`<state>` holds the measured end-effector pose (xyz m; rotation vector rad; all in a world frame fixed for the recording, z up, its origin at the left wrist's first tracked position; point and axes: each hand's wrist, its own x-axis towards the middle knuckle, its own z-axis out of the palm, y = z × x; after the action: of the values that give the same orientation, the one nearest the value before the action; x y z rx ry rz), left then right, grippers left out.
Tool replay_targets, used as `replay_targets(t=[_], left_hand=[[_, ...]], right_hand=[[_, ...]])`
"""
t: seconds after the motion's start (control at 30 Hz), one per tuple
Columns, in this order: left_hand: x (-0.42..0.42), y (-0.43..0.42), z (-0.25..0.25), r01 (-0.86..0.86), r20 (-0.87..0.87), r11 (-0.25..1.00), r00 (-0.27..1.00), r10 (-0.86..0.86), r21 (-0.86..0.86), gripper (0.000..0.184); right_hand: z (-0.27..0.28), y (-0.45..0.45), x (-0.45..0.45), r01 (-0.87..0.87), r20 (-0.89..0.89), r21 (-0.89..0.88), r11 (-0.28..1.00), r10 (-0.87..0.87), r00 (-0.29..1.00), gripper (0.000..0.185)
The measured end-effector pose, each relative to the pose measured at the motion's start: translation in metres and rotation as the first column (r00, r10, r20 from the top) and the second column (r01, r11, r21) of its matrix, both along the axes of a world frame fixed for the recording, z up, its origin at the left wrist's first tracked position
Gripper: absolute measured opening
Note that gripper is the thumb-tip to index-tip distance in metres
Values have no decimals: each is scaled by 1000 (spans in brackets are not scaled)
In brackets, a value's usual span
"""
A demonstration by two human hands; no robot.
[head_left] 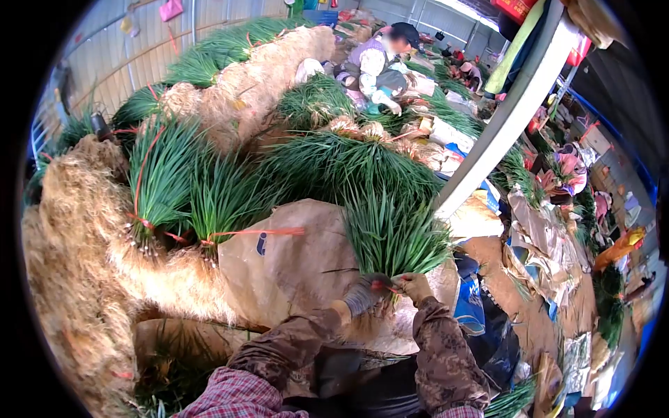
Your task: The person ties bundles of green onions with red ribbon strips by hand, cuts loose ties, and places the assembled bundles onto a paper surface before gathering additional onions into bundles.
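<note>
A bundle of long green leafy stalks [394,233] stands fanned out over a brown paper sack [300,244]. My left hand [366,294], in a grey glove, is closed round the base of this bundle. Beside it, my right hand [414,285] pinches at the same base, with a bit of red tie showing between the hands. Two bundles with red ties, one upright [162,181] and one next to it [219,195], rest on the pale roots to the left.
Piled pale roots [77,265] line the left side. A slanted metal post [505,115] rises at the right. A co-worker in a dark cap [373,70] sits beyond the green heaps. A blue bag [470,303] lies right of my right hand.
</note>
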<state>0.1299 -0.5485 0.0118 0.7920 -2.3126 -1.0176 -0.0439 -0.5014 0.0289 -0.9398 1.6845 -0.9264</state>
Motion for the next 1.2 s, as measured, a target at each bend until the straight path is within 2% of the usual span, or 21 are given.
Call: replay_targets(t=[0.03,0.07,0.1,0.17,0.23,0.27,0.3,0.37,0.4,0.47,0.57,0.7,0.8,0.9,1.0,1.03,1.1,1.2], left_hand=[[0,2,-6,-97,-202,942,965,168,321,23],[2,5,-12,-109,-322,775,867,380,622,24],[5,1,-5,-176,-150,659,901,407,731,28],[9,1,-6,-4,-328,563,809,488,826,27],[11,1,-13,239,-519,535,716,466,810,24],[8,-1,-17,251,-536,538,697,477,805,25],[6,-2,-21,262,-553,543,678,485,798,27],[15,-4,-10,255,-474,492,787,394,832,33],[15,0,-13,259,-476,479,776,413,839,34],[9,-2,-13,274,-508,488,734,451,829,38],[11,-2,-10,264,-489,478,752,442,838,42],[10,1,-16,304,-517,464,728,450,832,51],[11,3,-18,335,-546,477,724,421,812,56],[12,4,-16,272,-480,478,786,390,835,56],[9,8,-12,187,-433,524,809,398,831,54],[8,9,-12,141,-430,587,815,388,797,53],[6,12,-12,50,-423,701,827,371,712,51],[-1,10,-34,4,-504,807,783,364,590,47]], right_hand=[[-1,3,-1,-32,-34,-47,998,31,999,21],[-2,4,-2,-72,-128,-85,994,60,990,23],[4,3,1,-114,-220,-116,987,86,972,25],[8,7,3,-187,-384,-146,972,118,916,26],[10,8,2,-214,-483,-165,963,111,868,25],[10,7,1,-204,-477,-110,973,128,870,29],[4,7,-2,-224,-569,-87,971,136,811,28],[10,11,3,-222,-679,-58,973,125,724,25],[23,13,9,-163,-595,-5,987,128,793,23],[35,8,16,-244,-746,178,953,292,599,22],[37,10,25,-268,-740,236,934,351,574,21],[22,14,25,-372,-729,80,925,309,610,20],[22,12,23,-334,-612,65,940,302,731,20],[10,9,18,-272,-505,87,958,278,817,21],[4,5,19,-155,-124,132,979,172,977,18],[7,5,19,-102,56,180,978,93,994,17],[14,5,20,-28,391,298,954,-95,916,15],[15,4,19,-90,702,368,925,-213,680,17]])
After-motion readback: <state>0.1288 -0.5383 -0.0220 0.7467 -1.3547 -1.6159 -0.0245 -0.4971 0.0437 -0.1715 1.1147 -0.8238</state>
